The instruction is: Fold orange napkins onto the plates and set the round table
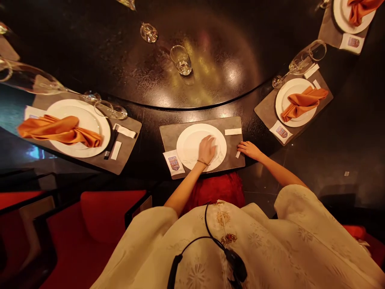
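My left hand (207, 150) hovers over or rests on a white plate (187, 146); I cannot tell which. Its fingers are slightly bent and a little blurred, with nothing visible in them. A thin dark band circles that wrist. At the right edge of the grey placemat (168, 134), my right hand (249, 149) has its fingertips closed on a small white strip (238, 154), partly covered by them. Above it lies another white strip (233, 131). A printed white packet (173, 162) lies at the placemat's left corner, beside the plate.
Settings with orange napkins (64, 130) (305, 102) on plates flank this one. Stemmed glasses (300, 62) lean over their placemats. A tumbler (181, 60) stands on the round turntable (216, 88). Red chairs (111, 214) stand left, and a red seat (221, 188) lies before me.
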The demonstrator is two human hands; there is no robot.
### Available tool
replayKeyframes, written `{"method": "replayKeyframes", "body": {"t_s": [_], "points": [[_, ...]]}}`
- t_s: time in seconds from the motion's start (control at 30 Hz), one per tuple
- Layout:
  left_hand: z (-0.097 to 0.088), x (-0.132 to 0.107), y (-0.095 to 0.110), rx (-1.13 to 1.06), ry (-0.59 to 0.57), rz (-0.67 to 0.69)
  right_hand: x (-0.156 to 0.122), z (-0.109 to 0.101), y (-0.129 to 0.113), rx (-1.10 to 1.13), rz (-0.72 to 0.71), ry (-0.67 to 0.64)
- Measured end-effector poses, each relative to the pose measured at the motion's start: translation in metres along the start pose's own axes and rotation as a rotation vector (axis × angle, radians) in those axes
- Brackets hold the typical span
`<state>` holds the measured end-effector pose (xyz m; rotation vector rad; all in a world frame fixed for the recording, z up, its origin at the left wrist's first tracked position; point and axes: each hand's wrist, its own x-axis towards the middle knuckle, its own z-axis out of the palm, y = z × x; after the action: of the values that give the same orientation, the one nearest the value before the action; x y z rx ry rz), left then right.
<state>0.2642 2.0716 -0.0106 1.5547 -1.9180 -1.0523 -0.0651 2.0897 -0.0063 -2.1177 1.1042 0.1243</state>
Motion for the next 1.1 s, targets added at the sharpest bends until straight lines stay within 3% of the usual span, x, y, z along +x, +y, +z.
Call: {"method": "replayKeyframes", "body": {"t_s": [0.1, 0.2, 0.3, 0.4, 0.6, 0.73, 0.83, 0.93, 1.0, 1.1], "points": [[0.039, 0.064, 0.027, 0.015, -0.166, 0.079, 0.005, 0.006, -0.006, 0.149, 0.116, 0.118], [0.058, 0.096, 0.037, 0.149, -0.279, 0.047, 0.01, 0.022, -0.025, 0.405, 0.426, 0.39], [0.064, 0.1, 0.036, 0.245, -0.341, 0.045, 0.016, 0.039, -0.041, 0.772, 0.771, 0.536], [0.065, 0.093, 0.031, 0.264, -0.335, 0.059, 0.022, 0.052, -0.049, 0.988, 0.979, 0.564], [0.071, 0.094, 0.023, 0.205, -0.305, 0.067, 0.026, 0.055, -0.047, 0.985, 1.028, 0.558], [0.068, 0.091, 0.023, 0.137, -0.272, 0.099, 0.02, 0.05, -0.049, 0.774, 1.032, 0.529], [0.048, 0.081, 0.018, 0.089, -0.166, 0.147, 0.016, 0.04, -0.055, 0.599, 1.021, 0.566], [0.006, 0.083, 0.0, 0.071, 0.018, 0.088, 0.032, 0.018, -0.058, 0.571, 0.856, 0.706], [-0.032, 0.104, -0.021, 0.06, 0.2, -0.031, 0.066, -0.008, -0.056, 0.565, 0.647, 0.757], [-0.098, 0.17, -0.058, 0.004, 0.45, -0.242, 0.152, -0.057, -0.05, 0.561, 0.405, 0.73]]}}
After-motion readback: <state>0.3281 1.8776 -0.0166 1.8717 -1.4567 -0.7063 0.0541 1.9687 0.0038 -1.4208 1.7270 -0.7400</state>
